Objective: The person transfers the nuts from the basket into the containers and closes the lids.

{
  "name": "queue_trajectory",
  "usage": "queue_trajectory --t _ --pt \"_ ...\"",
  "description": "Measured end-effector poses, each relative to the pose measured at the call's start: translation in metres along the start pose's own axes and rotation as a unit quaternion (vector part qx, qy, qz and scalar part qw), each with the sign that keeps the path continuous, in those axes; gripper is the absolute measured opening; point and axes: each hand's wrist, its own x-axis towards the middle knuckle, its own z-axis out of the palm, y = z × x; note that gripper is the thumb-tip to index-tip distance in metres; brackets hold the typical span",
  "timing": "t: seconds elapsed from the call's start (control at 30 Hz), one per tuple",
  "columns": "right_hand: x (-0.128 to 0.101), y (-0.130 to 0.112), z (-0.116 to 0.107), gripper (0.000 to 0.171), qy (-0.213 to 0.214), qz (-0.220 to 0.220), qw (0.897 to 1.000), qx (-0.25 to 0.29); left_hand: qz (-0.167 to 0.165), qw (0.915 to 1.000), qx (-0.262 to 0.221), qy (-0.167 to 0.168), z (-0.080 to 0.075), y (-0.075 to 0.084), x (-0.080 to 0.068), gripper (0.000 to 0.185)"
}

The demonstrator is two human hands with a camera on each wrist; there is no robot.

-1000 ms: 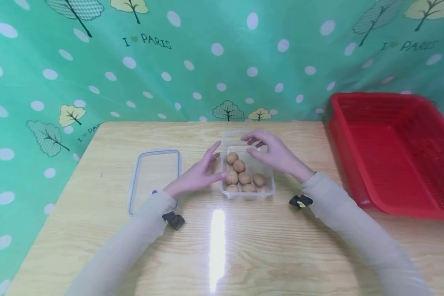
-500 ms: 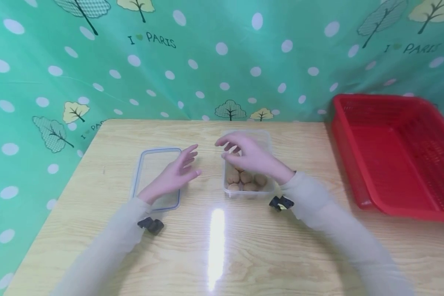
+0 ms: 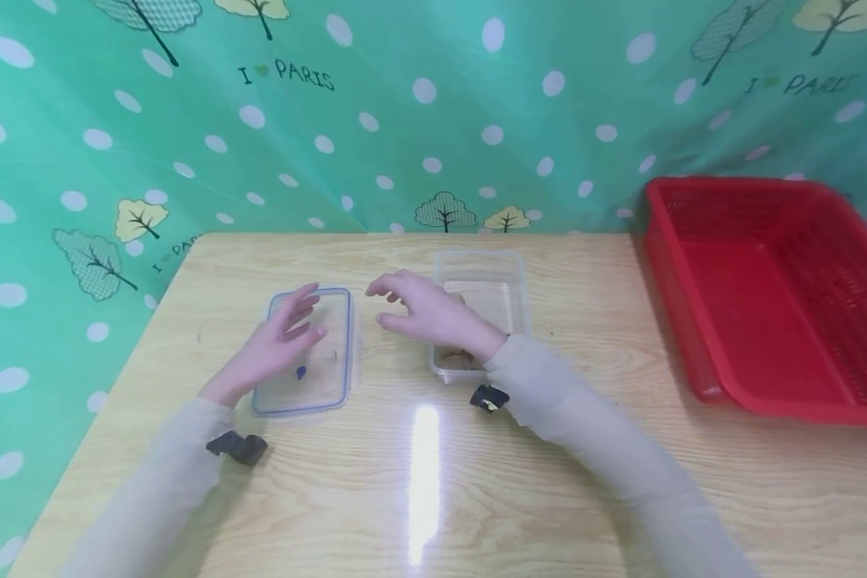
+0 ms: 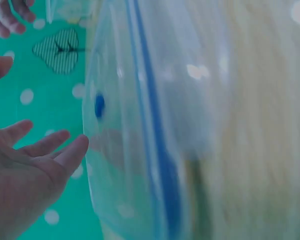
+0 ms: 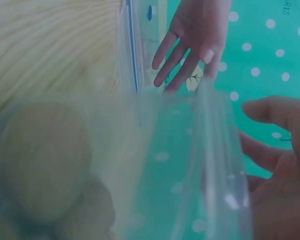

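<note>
A clear lid (image 3: 332,385) with a blue seal line and a small blue mark lies on the table at left. My left hand (image 3: 278,349) is over this lid, fingers relaxed and apart, holding nothing. To its right stands a clear plastic box (image 3: 516,293). Walnuts (image 3: 457,359) lie inside, mostly hidden behind my right hand in the head view; in the right wrist view large walnuts (image 5: 45,160) show through the box wall. My right hand (image 3: 433,313) reaches leftward above the box, its fingers loosely bent past the left rim, with nothing in them.
A large red plastic basket (image 3: 759,321) stands at the right of the wooden table (image 3: 535,482). Behind the table hangs a green dotted cloth (image 3: 376,80). A bright strip of reflected light crosses the tabletop in front of the box.
My left hand has moved left from beside the box to over the lid. The right hand has swung left across the box, covering the walnuts. Box and lid have stayed in place.
</note>
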Motion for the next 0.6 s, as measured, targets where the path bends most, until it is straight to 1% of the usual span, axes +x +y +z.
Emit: queue_trajectory --t 0.13,0.27,0.4,0.6 --pt "0.008 -0.004 0.009 0.044 -0.003 0.019 1.000 -0.004 -0.012 0.9995 0.013 0.026 -0.014 -0.006 -0.012 0.070" --pt "0.015 -0.008 0.017 0.049 -0.012 0.048 0.999 -0.011 -0.024 0.9984 0.013 0.049 -0.025 -0.011 -0.023 0.070" --pt "0.023 -0.013 0.027 0.056 -0.030 0.088 0.996 -0.010 -0.030 0.9980 0.023 0.051 -0.033 -0.018 -0.033 0.069" --pt "0.033 -0.021 0.045 0.067 -0.051 0.143 0.988 -0.038 -0.044 0.9970 0.040 0.050 -0.039 -0.031 -0.042 0.069"
